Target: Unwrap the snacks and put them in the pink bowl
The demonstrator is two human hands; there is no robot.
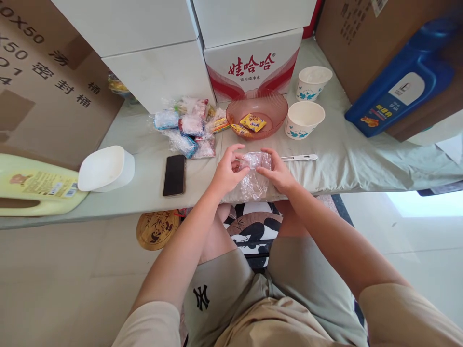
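Observation:
A crinkled piece of clear plastic film [254,185] lies at the table's front edge, its upper part raised between my two hands. On its left side, my left hand [229,171] curls its thumb and fingers around the edge of the film. My right hand [278,172] grips the other side, thumb below and fingers above. A white plastic-handled tool [300,158], perhaps a cutter, sticks out beyond my right hand. Just behind the hands stands a pink ribbed bowl [278,118] holding yellow packets [254,122]. Left of the bowl is a pile of film-wrapped packets [191,126].
A black phone [174,175] and a white tub [123,166] are to the left, by a yellow jug [47,185]. Two paper cups [305,120] stand right of the bowl. A blue bottle [401,86] leans at the right; boxes [253,65] line the back.

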